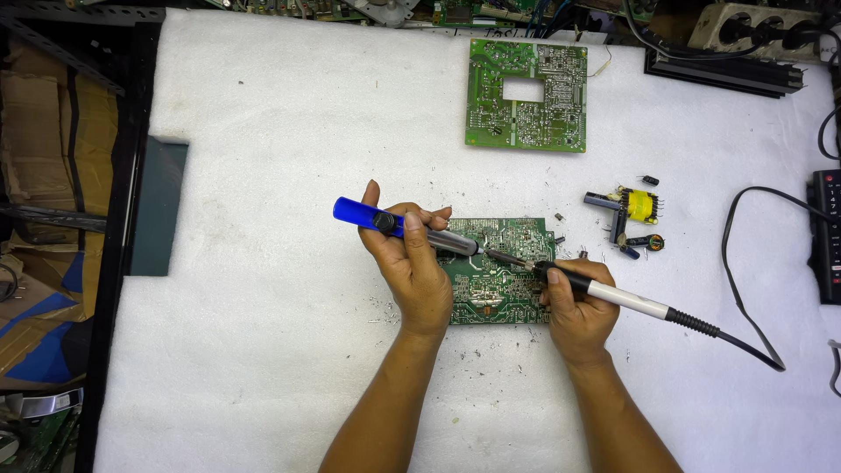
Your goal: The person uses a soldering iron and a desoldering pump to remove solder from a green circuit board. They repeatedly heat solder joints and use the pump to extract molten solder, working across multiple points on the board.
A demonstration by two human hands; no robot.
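Note:
My left hand (pixel 410 263) grips a blue and silver desoldering pump (pixel 399 226), its tip pointing right over a green circuit board (pixel 501 298) lying solder side up on the white table cover. My right hand (pixel 576 308) holds a soldering iron (pixel 613 296) with a black grip and white handle. The iron's tip meets the pump's nozzle near the board's middle. Both hands rest on the board's edges and hide parts of it.
A second green circuit board (pixel 526 95) with a square cutout lies farther back. A yellow transformer (pixel 641 206) and small loose parts sit to the right. The iron's black cable (pixel 736 289) loops right. A black device (pixel 826 235) lies at the right edge; cardboard (pixel 44 175) stands left.

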